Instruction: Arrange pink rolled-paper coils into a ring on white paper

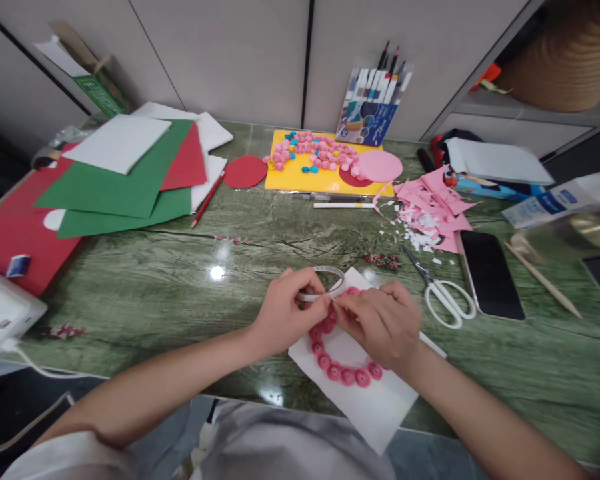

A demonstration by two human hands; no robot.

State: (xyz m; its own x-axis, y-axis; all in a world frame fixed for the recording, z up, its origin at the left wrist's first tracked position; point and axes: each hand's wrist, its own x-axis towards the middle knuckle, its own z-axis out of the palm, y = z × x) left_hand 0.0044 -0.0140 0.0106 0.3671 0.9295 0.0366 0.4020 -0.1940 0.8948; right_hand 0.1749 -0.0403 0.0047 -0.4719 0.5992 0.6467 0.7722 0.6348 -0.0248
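A thin white ring like a roll of tape is gripped by my left hand, with thumb and forefinger closed at its near side. My right hand pinches close against those fingertips; whatever lies between its fingers is too small to make out. Beneath both hands, pink paper coils form a ring on a white sheet of paper. My right hand covers the right part of that ring. White-handled scissors lie to the right of my right hand.
Behind lie a yellow sheet with pink coils, pink scraps, a marker pack and a red paper circle. Green paper and a white charger are left. A phone and wooden stick sit right.
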